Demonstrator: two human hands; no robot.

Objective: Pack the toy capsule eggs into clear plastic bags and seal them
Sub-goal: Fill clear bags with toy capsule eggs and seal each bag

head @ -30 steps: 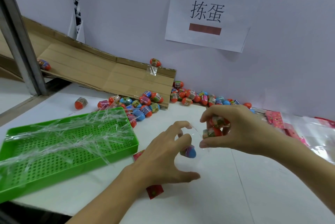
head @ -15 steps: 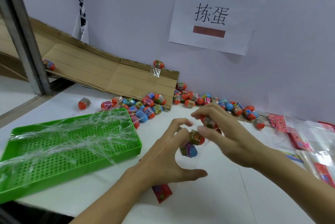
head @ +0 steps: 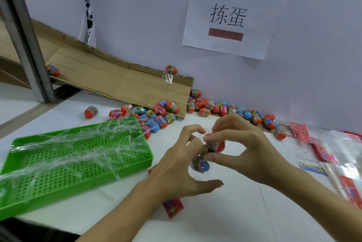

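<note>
Right-hand fingers (head: 210, 137) pinching orange egg (head: 219, 146), left fingers (head: 193, 130) curled at clear bag (head: 199, 164) holding blue egg (head: 203, 165), green tray (head: 82, 179) holding plastic strips (head: 78, 149)

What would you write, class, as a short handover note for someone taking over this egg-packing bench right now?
Right hand: pinches an orange-capped toy capsule egg above the white table.
Left hand: fingers curled at the mouth of the clear plastic bag with red header card, which holds a blue-and-purple egg.
Supply: loose pile of eggs along the wall; spare flat bags at the right.
Done: no sealed bag visible.
Left: fill this bag, seal it, repeat.
</note>
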